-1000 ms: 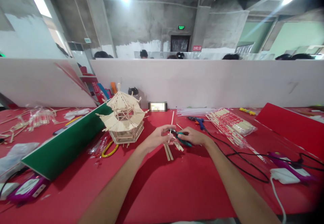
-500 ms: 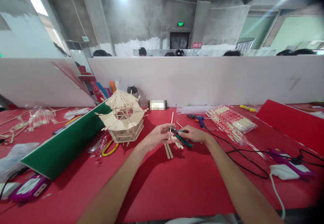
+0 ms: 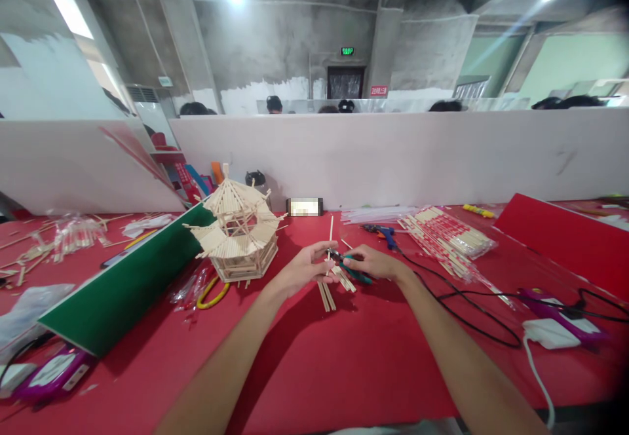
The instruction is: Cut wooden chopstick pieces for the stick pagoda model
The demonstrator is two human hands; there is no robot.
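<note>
My left hand [image 3: 310, 263] is closed around a thin wooden stick [image 3: 331, 226], which stands nearly upright between the fingers. In my right hand [image 3: 374, 263] is a pair of pliers with teal handles [image 3: 362, 276], its dark jaws [image 3: 335, 253] at the stick by my left fingertips. Whether the jaws grip the stick I cannot tell. Below the hands, several loose sticks [image 3: 326, 296] lie on the red tabletop. To the left of my left hand stands a pagoda model [image 3: 240, 225] built of sticks, with two tiers of roof.
A blue glue gun [image 3: 388, 235] with a black cable lies right of my hands, beside bagged sticks [image 3: 447, 238]. A green board [image 3: 132, 278] leans at the left, near yellow-handled scissors [image 3: 212, 294]. Purple power strips [image 3: 54, 373] sit at both sides. A white partition [image 3: 393, 160] closes off the back.
The view has shifted slightly. Both hands keep nearly the same place, with the pliers' jaws still at the stick; the teal handles look a little closer together.
</note>
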